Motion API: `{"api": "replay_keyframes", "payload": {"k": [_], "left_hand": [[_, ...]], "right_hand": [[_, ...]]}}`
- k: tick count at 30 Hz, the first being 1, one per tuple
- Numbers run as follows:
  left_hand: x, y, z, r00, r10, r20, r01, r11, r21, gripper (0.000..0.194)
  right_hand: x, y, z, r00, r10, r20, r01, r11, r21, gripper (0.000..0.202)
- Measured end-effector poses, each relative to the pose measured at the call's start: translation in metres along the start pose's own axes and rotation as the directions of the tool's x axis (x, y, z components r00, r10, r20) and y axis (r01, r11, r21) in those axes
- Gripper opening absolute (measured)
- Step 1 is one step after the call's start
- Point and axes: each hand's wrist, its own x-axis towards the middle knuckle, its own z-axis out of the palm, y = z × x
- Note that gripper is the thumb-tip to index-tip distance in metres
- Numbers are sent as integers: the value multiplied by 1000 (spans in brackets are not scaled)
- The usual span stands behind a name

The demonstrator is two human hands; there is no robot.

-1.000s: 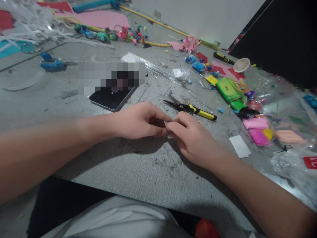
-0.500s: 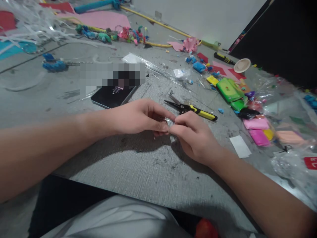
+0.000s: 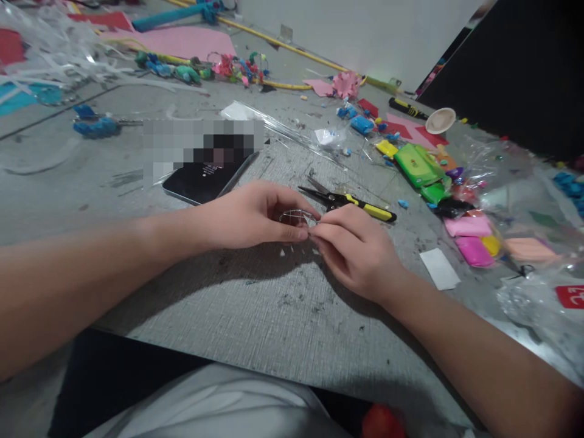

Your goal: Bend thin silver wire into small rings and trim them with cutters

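Between my two hands is a thin, silvery wire ring [image 3: 297, 213], partly hidden by the fingers. My left hand [image 3: 262, 216] pinches it between thumb and fingertips. My right hand [image 3: 362, 246] meets it from the other side, thumb and forefinger pressed together on the wire. Just beyond the fingers lie black-and-yellow pliers [image 3: 360, 205] with their jaws apart. A dark phone [image 3: 205, 179] lies face up behind my left wrist.
Packets of coloured clay, among them a green one [image 3: 417, 164], line the right side beside clear plastic bags [image 3: 529, 298]. A folded white paper [image 3: 439, 269] lies near my right forearm. Pink sheets [image 3: 182, 41] and a yellow rod [image 3: 283, 39] are at the back.
More of the wire ring now shows above my left thumb. Both hands keep their pinch in nearly the same place; the whole view has shifted slightly.
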Motion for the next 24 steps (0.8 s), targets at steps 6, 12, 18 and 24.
{"api": "replay_keyframes", "payload": {"k": [6, 12, 18, 24], "left_hand": [[1, -4, -1, 999, 19, 41, -21, 997, 71, 20], [0, -4, -4, 997, -2, 80, -5, 997, 83, 14], [0, 0, 0, 999, -15, 38, 12, 997, 83, 11], [-3, 6, 1, 997, -17, 73, 18, 1000, -15, 7]], "right_hand": [[1, -4, -2, 998, -10, 66, 13, 999, -52, 12], [2, -9, -3, 999, 23, 47, -25, 999, 29, 13], [5, -14, -2, 992, 126, 18, -127, 973, 192, 15], [9, -16, -5, 968, 247, -50, -209, 897, 388, 13]]}}
